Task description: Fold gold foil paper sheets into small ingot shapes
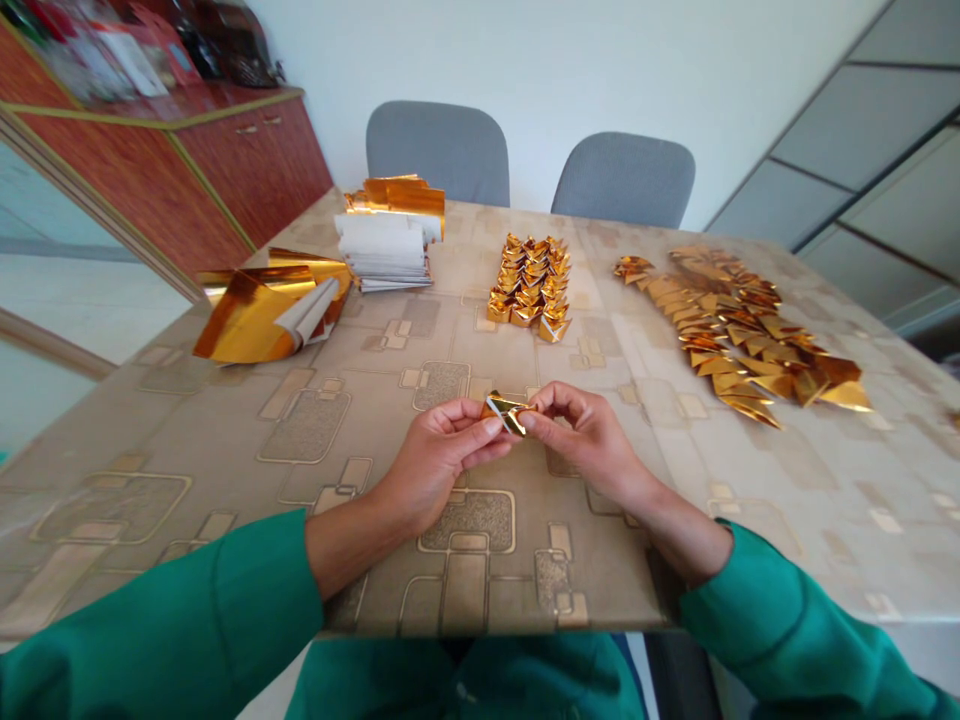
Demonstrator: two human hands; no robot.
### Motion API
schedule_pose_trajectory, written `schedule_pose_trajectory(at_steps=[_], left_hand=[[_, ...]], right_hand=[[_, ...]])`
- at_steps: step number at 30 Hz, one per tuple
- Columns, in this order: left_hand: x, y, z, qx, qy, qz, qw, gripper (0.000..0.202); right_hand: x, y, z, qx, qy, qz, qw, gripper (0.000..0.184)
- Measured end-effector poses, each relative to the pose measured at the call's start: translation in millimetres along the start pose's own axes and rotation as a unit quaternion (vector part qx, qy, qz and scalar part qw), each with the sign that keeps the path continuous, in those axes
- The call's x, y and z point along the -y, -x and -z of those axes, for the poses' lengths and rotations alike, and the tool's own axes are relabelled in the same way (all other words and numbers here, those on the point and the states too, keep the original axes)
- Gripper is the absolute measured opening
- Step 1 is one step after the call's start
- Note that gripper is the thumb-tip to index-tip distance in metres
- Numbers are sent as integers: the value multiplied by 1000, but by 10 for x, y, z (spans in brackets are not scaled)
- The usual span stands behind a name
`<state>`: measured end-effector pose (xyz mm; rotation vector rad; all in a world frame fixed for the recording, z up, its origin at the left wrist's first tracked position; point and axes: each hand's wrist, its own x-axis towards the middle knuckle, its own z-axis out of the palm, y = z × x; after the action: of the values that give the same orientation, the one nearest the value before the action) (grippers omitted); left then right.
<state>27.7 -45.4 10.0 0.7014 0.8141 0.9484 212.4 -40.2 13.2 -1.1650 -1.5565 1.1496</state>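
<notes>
Between my two hands, above the near middle of the table, is a small folded piece of gold foil paper (508,412) with a pale edge showing. My left hand (457,440) pinches its left end between thumb and fingers. At the right end, the thumb and fingers of my right hand (581,430) are closed on the same piece. Beyond the hands stand rows of folded gold paper pieces (529,285), packed closely together. To the right, many more folded gold pieces (727,325) lie in long overlapping rows.
At the back left sits a stack of gold-and-white paper sheets (386,245), with loose curled gold sheets (255,315) beside it. A patterned cloth covers the table (315,430). Two grey chairs (439,150) stand behind it, and a reddish wooden cabinet (247,160) is at the left.
</notes>
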Motion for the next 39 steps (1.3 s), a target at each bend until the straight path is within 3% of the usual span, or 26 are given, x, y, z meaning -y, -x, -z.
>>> schedule_pose_trajectory(at_steps=[6,14,19,23,32,39], left_hand=[[-2,-15,14,-23,-6,-5,1000,24],[1,-13,30,22,-59,-16,998,22],[-2,-28,31,-6,-22,-9,1000,22],[-5,-29,26,-21,10,0,1000,23],[7,-26,36,9,-132,-59,989,19],[-22,-18,20,-13,-144,-61,988,21]], right_hand=[[31,-8,11,34,-33,-32,998,35],[7,22,-25,38,0,-28,999,35],[49,0,-16,39,-44,-28,998,36],[22,0,-54,36,-9,-23,999,31],[-20,21,-39,45,13,-11,999,31],[-13,-18,-31,50,-34,-46,997,38]])
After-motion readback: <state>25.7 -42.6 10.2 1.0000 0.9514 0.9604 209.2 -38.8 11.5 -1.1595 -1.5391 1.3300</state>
